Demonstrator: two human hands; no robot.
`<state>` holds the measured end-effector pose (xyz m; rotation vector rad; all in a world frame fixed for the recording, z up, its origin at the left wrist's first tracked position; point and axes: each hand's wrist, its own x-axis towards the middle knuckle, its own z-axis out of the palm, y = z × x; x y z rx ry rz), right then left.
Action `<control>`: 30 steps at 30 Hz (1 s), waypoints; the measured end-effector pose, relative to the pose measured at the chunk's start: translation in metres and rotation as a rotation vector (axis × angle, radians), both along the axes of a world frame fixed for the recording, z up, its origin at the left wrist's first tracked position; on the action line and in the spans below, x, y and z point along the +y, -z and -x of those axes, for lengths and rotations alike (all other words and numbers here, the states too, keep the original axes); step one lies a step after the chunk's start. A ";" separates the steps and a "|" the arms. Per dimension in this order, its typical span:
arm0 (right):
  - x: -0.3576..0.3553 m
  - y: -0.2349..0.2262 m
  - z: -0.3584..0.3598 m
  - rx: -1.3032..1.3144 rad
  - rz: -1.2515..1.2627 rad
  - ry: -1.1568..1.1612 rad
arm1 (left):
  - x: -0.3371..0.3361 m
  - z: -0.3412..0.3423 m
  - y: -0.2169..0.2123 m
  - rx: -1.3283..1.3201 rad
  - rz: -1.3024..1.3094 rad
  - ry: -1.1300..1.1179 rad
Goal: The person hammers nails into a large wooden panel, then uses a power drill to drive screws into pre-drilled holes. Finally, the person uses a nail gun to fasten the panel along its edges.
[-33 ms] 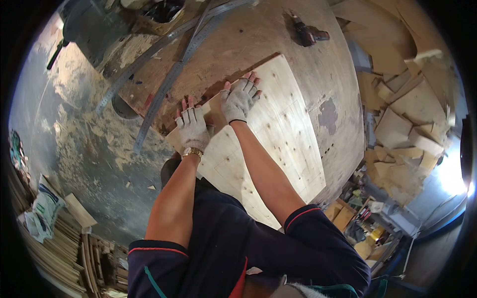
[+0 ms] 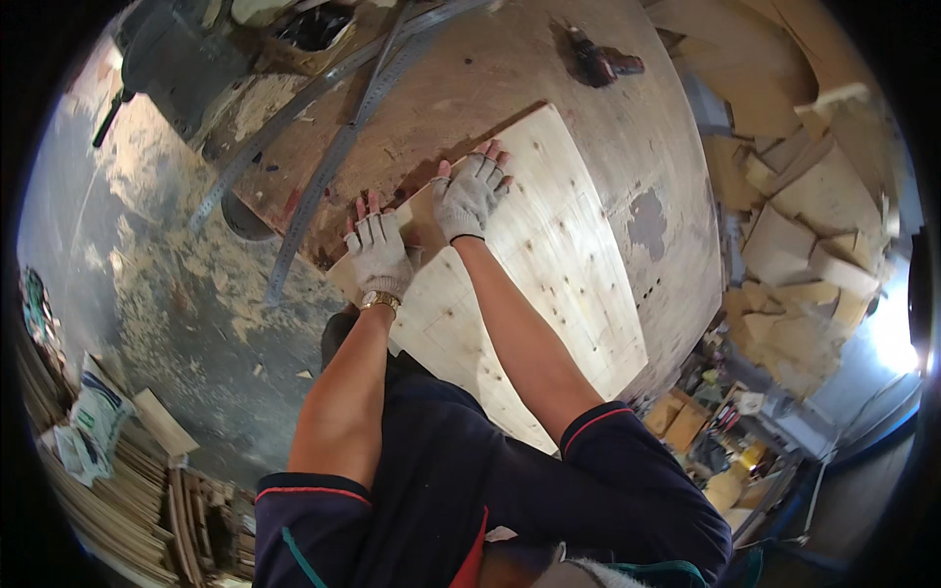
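A pale plywood board (image 2: 549, 265) with dark knots and faint drawn lines lies on the worn brown worktable (image 2: 470, 88), its near part close against my body. Both my hands wear light grey gloves that leave the fingertips bare. My left hand (image 2: 380, 253) rests palm down at the board's far left part, fingers stretched toward the far edge. Farther right, my right hand (image 2: 470, 201) lies on the same board with its fingers spread, the tips reaching that edge. Neither hand shows anything grasped in it.
Beyond my hands, long metal rulers (image 2: 328, 162) cross the table's left side. A cordless drill (image 2: 601, 61) lies at the far right. Offcuts (image 2: 799, 235) are heaped right of the table. Stacked wood strips (image 2: 118, 510) and a white sack (image 2: 96, 416) are at lower left.
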<state>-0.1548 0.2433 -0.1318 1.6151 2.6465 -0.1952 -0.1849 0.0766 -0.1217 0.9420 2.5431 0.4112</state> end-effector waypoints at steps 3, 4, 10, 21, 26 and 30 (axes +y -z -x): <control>0.004 -0.006 0.002 0.075 -0.006 -0.048 | 0.004 0.002 0.007 0.148 0.031 0.031; 0.006 -0.010 0.000 0.140 0.040 -0.074 | 0.004 0.002 0.010 0.190 0.066 0.031; 0.023 -0.050 -0.088 0.465 0.202 -0.024 | 0.003 0.008 0.032 0.480 0.033 0.073; -0.202 0.002 -0.545 0.050 -0.105 1.240 | 0.001 0.030 0.048 0.937 -0.060 0.185; -0.278 -0.010 -0.658 -0.013 -0.177 1.649 | 0.020 0.008 0.024 0.799 -0.010 0.120; -0.293 0.004 -0.683 0.124 -0.290 1.671 | 0.068 -0.086 0.008 0.861 -0.380 0.426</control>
